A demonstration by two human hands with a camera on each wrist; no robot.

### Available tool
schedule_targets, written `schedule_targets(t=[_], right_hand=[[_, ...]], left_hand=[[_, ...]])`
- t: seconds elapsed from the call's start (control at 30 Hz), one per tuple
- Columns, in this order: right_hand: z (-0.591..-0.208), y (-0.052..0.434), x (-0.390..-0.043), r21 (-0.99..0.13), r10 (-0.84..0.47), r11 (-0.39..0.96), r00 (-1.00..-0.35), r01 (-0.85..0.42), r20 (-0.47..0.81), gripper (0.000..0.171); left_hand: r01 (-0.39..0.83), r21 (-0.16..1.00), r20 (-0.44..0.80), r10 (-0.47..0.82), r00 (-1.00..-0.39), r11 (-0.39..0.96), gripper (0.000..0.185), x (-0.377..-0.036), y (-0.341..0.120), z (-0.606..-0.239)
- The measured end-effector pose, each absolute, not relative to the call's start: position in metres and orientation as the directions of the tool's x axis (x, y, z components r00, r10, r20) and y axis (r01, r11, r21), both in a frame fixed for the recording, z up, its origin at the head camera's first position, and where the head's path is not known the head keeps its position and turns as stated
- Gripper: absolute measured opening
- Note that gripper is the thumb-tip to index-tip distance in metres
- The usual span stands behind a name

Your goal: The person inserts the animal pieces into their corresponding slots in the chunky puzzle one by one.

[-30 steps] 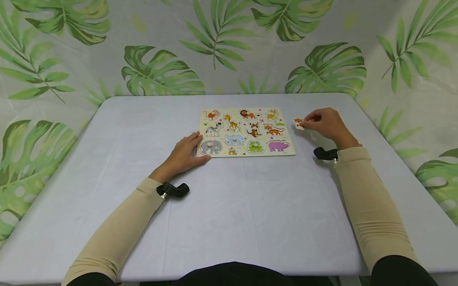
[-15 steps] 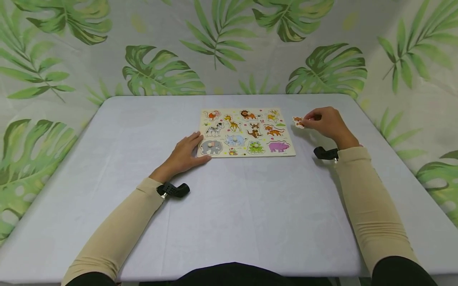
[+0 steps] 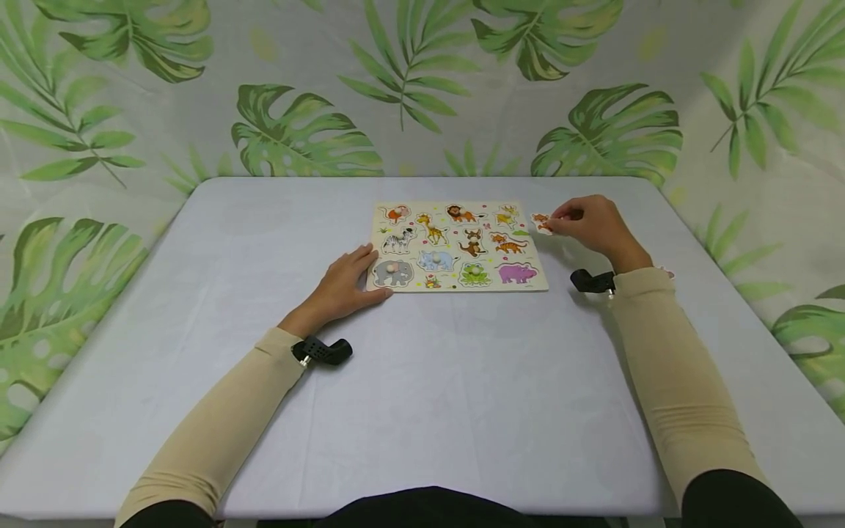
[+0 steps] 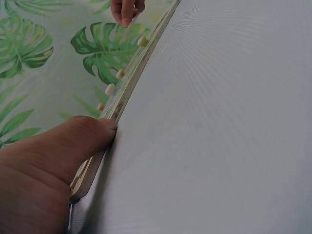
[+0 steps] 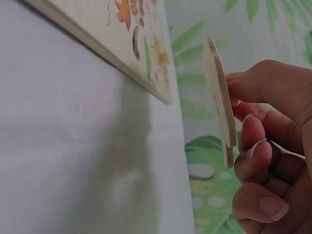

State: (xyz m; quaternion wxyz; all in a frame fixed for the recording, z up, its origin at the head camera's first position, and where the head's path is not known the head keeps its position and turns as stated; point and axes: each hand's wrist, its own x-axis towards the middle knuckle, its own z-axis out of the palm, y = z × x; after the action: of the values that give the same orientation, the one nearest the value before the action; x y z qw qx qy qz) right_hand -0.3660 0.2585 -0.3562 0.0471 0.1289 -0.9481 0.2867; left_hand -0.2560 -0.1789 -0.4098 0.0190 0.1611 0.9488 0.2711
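A pale wooden animal puzzle board (image 3: 429,206) lies flat on the table's far half, several pictures such as a zebra, lion and hippo on it. My left hand (image 3: 338,284) rests at its near left corner, fingers straight along the left side; the left wrist view has the thumb (image 4: 92,136) against the front edge. Just off the board's right side, my right hand (image 3: 590,226) pinches a small orange-and-white animal puzzle piece (image 3: 541,224) between thumb and fingertips. The right wrist view shows this puzzle piece (image 5: 220,102) edge-on, tilted upright, above the tabletop with its shadow below.
A white cloth (image 3: 422,396) covers the table, and a leaf-print curtain (image 3: 409,88) hangs behind its far edge. Small round knobs (image 4: 110,89) stick up from the board. Each wrist wears a black camera mount, such as the left mount (image 3: 323,350).
My right hand has shifted slightly left with the puzzle piece, bringing it nearer the board's right edge. My left hand stays at the board's corner.
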Motion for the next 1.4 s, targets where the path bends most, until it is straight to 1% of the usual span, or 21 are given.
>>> schedule_targets(t=[0.17, 0.57, 1.03, 1.27, 1.4], right_hand=[[-0.355, 0.251, -0.370, -0.536, -0.227, 0.795, -0.959, -0.282, 0.168, 0.038], [-0.358, 0.232, -0.374, -0.566, -0.233, 0.772, -0.957, -0.289, 0.171, 0.035], [-0.359, 0.223, -0.371, -0.561, -0.266, 0.767, -0.950, -0.311, 0.163, 0.032], [-0.365, 0.218, -0.371, -0.570, -0.298, 0.748, -0.940, -0.338, 0.166, 0.026], [-0.368, 0.213, -0.371, -0.580, -0.320, 0.739, -0.936, -0.343, 0.147, 0.023]], left_hand=[[0.296, 0.524, 0.048, 0.319, -0.947, 0.799, 0.083, -0.256, -0.179, -0.410], [0.293, 0.521, 0.047, 0.316, -0.948, 0.801, 0.084, -0.256, -0.178, -0.410], [0.289, 0.522, 0.041, 0.315, -0.948, 0.802, 0.085, -0.257, -0.179, -0.411], [0.298, 0.510, 0.045, 0.321, -0.946, 0.807, 0.085, -0.256, -0.178, -0.407], [0.299, 0.513, 0.044, 0.322, -0.946, 0.805, 0.085, -0.254, -0.178, -0.405]])
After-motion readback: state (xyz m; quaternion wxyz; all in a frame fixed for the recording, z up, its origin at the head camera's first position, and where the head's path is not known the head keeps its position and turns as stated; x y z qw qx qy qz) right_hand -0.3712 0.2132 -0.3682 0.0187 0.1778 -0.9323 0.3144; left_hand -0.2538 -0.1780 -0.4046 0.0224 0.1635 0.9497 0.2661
